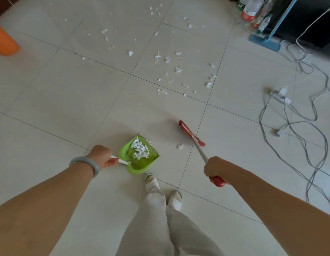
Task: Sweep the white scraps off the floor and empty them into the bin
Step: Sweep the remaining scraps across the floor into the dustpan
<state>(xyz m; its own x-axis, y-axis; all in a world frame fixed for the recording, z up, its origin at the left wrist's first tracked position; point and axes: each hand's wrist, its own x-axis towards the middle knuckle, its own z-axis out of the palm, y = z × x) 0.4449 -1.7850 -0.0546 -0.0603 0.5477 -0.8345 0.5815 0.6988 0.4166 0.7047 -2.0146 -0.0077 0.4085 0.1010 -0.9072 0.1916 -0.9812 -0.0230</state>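
Left hand [103, 157] gripped the handle of the green dustpan [134, 164], loaded with white scraps [140, 150]; right hand [215, 168] curled round the red broom [191, 133]. Tilting the pan could spill them. Most lay scattered beyond; wide strokes might snag cables [260, 117] at the right edge of the floor [49, 100]. Orange bin [3, 41] stood at its far-left edge

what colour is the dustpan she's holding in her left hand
Bright lime green; the dustpan has a white handle gripped by the left hand. Shown in the head view.
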